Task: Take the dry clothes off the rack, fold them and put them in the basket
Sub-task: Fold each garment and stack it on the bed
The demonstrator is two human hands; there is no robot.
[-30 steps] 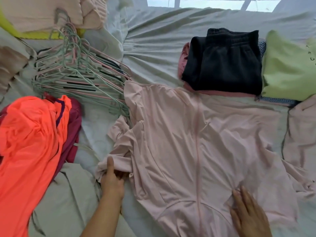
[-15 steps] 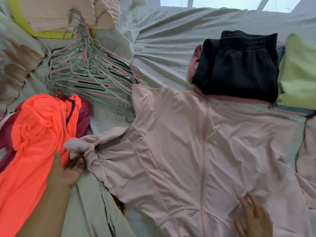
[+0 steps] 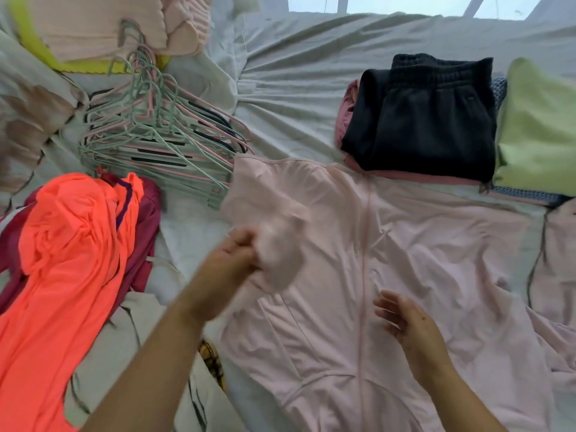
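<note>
Obs.: pink top [image 3: 420,260] lies spread flat on the bed [image 3: 296,88]. Its long axis runs away from the person, marked by the centre seam [image 3: 363,275], which goes from the near edge of the view toward the far hem line.

Left hand [image 3: 230,260]: fingers curled round the bunched sleeve [image 3: 280,241], holding it raised above the left panel of the top. Hand and sleeve are motion-blurred, so the exact finger placement is not readable.

Right hand [image 3: 408,322]: released, fingers spread and relaxed, holding nothing. It sits just right of the seam over the top's near half. Cannot tell whether the palm touches the cloth.

Key relation: the sleeve is left of the seam and the open hand is right of it. The seam lies between the two hands and close to the right one. Judgement: the step in hand is the sleeve fold. The sleeve needs to travel rightward, across the long axis, to land on the body panel, with the right hand placed to pin or smooth.

Context: folded black garment [image 3: 430,126] and green garment [image 3: 536,129] lie at the far right, the black one just beyond the top's far edge. Hangers [image 3: 156,141] and the unfolded orange garment [image 3: 68,251] lie to the left. No basket positively identified.
</note>
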